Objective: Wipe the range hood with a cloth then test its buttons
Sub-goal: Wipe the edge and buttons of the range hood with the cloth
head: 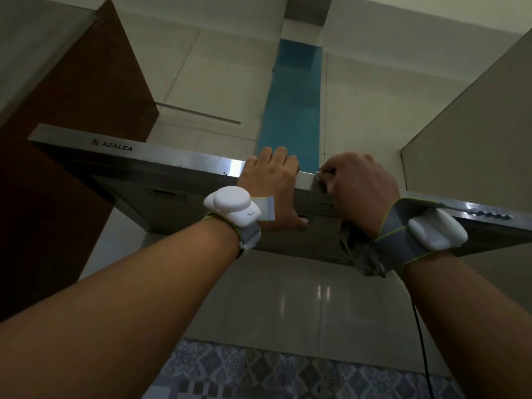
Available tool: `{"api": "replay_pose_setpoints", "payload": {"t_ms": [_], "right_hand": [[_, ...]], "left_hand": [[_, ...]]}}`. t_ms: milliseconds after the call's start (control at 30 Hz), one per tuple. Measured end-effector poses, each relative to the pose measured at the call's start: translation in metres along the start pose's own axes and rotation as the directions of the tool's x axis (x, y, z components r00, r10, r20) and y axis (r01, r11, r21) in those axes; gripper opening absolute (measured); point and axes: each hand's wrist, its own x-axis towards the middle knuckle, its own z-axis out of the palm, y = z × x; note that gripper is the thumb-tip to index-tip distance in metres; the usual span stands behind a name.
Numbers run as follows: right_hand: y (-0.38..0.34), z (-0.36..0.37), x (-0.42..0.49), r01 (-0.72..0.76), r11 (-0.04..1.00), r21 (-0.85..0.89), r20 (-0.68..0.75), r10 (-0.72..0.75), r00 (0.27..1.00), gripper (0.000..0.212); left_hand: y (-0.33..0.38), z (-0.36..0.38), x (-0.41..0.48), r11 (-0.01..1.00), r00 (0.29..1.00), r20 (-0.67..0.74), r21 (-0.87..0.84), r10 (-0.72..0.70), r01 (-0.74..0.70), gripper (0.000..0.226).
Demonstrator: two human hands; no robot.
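Steel range hood mid-frame; wiping step: left hand clamps front edge, right hand clenched on grey cloth. Next: sweep toward buttons, frame right

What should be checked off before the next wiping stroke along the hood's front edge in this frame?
1. Left hand braced on the range hood: ok, fingers hooked over the front edge.
2. Cloth in the right hand: ok, a grey end hangs below the wrist.
3. Cloth in contact with the steel: cannot tell, the hand hides it.
4. Front strip left of the hands free of obstacles: ok, only the logo is there.
5. Buttons at the right end untouched: ok, both hands are clear of them.
6. Black cable clear of the right arm: cannot tell.
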Motion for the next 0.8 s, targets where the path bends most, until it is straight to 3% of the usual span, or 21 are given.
{"api": "replay_pose_setpoints", "payload": {"t_ms": [267, 567, 800], "right_hand": [[0.003, 0.006, -0.010, 0.092, 0.995, -0.031, -0.043, -0.093, 0.995, 0.022], [0.015, 0.000, -0.006, 0.011, 1.000, 0.014, -0.017, -0.011, 1.000, 0.022], [0.003, 0.008, -0.015, 0.079, 0.997, -0.016, -0.030, -0.079, 0.996, 0.021]], "left_hand": [[-0.001, 0.002, 0.000, 0.999, 1.000, 0.000, -0.050, -0.019, 0.019, 0.083], [0.003, 0.003, 0.004, 0.999, 0.999, -0.004, -0.004, -0.046, 0.046, 0.089], [0.004, -0.001, 0.002, 0.999, 0.999, 0.008, -0.012, -0.046, 0.047, 0.088]]}}
